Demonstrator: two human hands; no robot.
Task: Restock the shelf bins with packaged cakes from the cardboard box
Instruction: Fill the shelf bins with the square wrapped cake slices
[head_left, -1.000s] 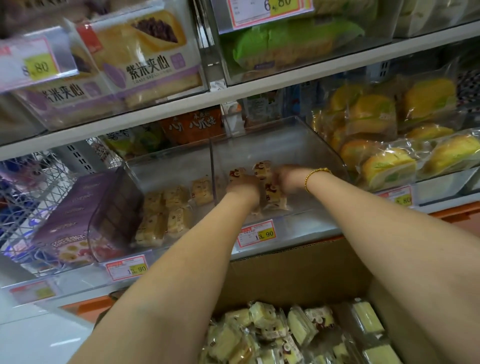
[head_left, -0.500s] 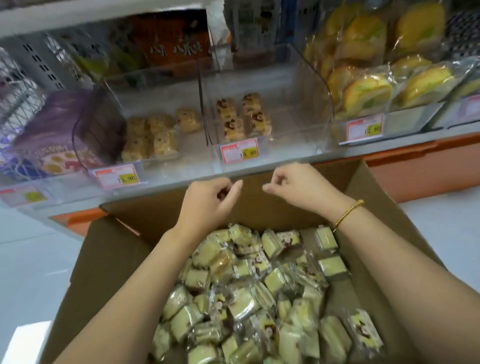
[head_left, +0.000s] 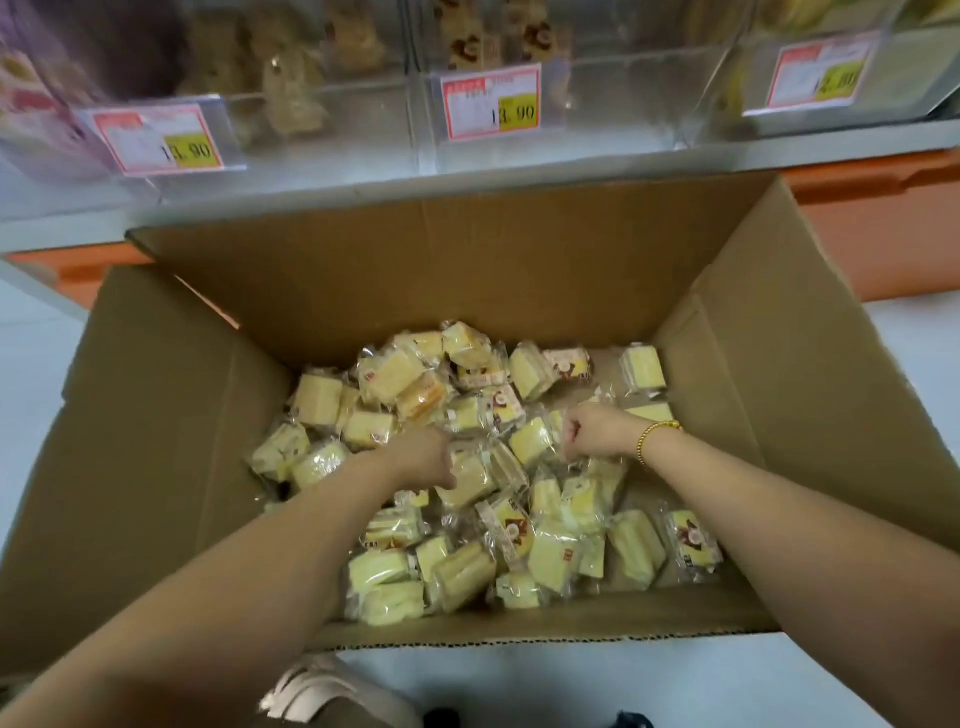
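An open cardboard box (head_left: 467, 270) stands on the floor below the shelf, its bottom covered by several packaged cakes (head_left: 545, 551), yellow sponge pieces in clear wrappers. Both my hands are down inside it. My left hand (head_left: 421, 457) reaches into the middle of the pile, thumb against a wrapped cake (head_left: 470, 480), its fingers curled out of sight. My right hand (head_left: 597, 431), gold bracelet at the wrist, is curled knuckles-up and pinches a wrapped cake (head_left: 530, 441). Above, the clear middle shelf bin (head_left: 597, 104) holds a few cakes at the back.
A second clear bin (head_left: 311, 119) to the left holds other wrapped cakes. Red and yellow price tags (head_left: 491, 101) hang on the bin fronts. The shelf's orange base (head_left: 883, 218) runs behind the box. My shoe (head_left: 311, 691) sits on the pale floor at the box's near edge.
Both hands left the middle shelf bin, came back over the box empty and have dropped into the cake pile. The view has tilted down from the shelves to the box.
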